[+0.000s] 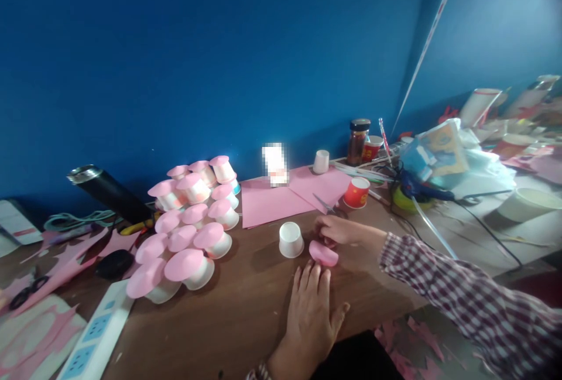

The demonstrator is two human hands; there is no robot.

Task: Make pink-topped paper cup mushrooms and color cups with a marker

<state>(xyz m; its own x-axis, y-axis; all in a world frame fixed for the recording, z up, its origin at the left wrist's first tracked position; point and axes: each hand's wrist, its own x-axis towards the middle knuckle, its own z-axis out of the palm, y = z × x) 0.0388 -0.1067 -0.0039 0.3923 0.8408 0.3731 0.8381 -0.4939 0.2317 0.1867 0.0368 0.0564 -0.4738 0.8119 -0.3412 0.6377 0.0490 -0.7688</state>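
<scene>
One pink paper disc (324, 253) lies on the bench (246, 304) between my hands, light and floppy, best pinched at its rim, where my right hand (338, 229) fingers close, my left hand (312, 304) flat, open.

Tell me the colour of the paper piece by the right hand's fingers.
Pink; the paper piece lies on the table, clearest in the head view.

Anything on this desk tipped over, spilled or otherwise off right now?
Nothing spilled. The black flask lies tipped on its side at the back left, and pink paper offcuts litter that end. The left hand rests flat on the table; the right hand touches a pink paper disc.
</scene>
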